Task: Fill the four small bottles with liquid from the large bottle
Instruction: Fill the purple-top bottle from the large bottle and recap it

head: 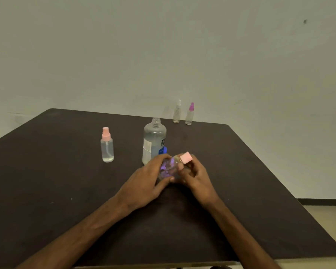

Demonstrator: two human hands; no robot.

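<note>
Both my hands hold a small clear bottle with purple print (168,168) tilted over the table's middle. My left hand (149,181) grips its body. My right hand (195,175) has its fingers curled at the bottle's neck, just below the square pink cap (186,157). Right behind them stands the large clear bottle (154,140), uncapped, with liquid inside. A small spray bottle with a pink top (107,145) stands to the left and holds some liquid. At the far edge stand a white-topped spray bottle (177,112) and a magenta-topped spray bottle (189,114).
The dark table (56,181) runs to a pale wall at the back. Its right edge slants down toward the floor (330,220) at the lower right.
</note>
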